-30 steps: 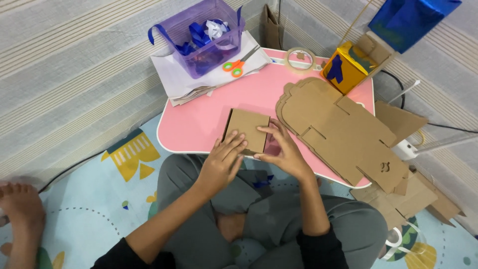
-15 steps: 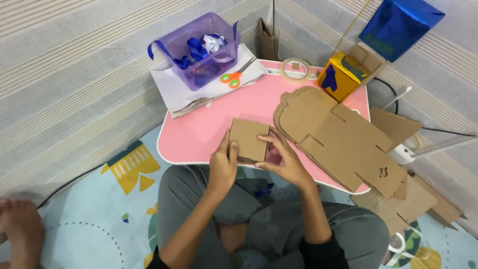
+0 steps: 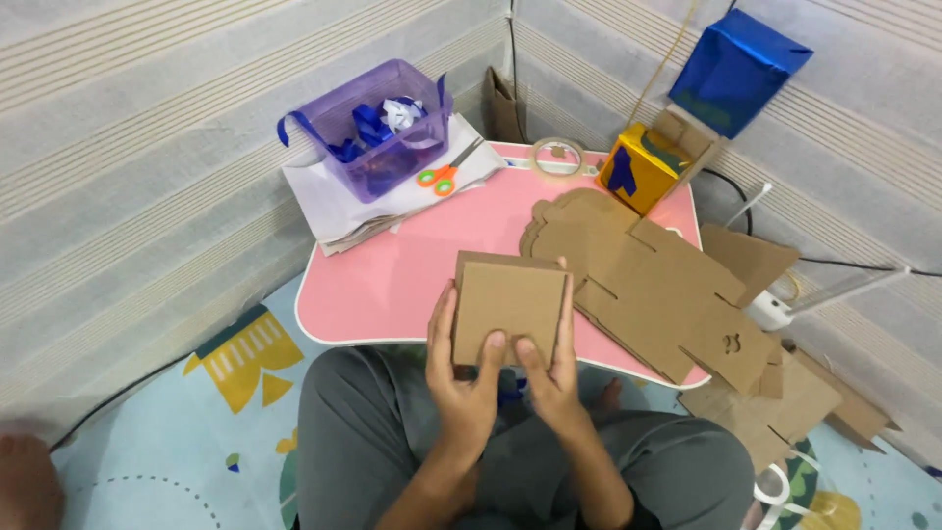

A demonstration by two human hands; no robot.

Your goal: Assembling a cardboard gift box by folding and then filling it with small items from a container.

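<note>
A small square piece of brown cardboard (image 3: pixel 510 302) is held up over the near edge of the pink table (image 3: pixel 392 275). My left hand (image 3: pixel 461 378) grips its left side and bottom edge, thumb on the front. Gripping the right side is my right hand (image 3: pixel 554 368), fingers along the edge and thumb on the lower front. Both hands touch near the bottom of the piece. To the right, a large flat cut-out cardboard sheet (image 3: pixel 648 280) lies on the table.
A purple plastic tub (image 3: pixel 378 132) of blue ribbon sits on white paper at the back left, with orange-handled scissors (image 3: pixel 444 177) beside it. A tape roll (image 3: pixel 556 157), a yellow box (image 3: pixel 643 167) and a blue box (image 3: pixel 736 69) stand behind. Cardboard scraps (image 3: pixel 785 393) lie right.
The cardboard piece has been lifted off the table and turned to face me. Both hands shifted from pressing it flat to holding its sides.
</note>
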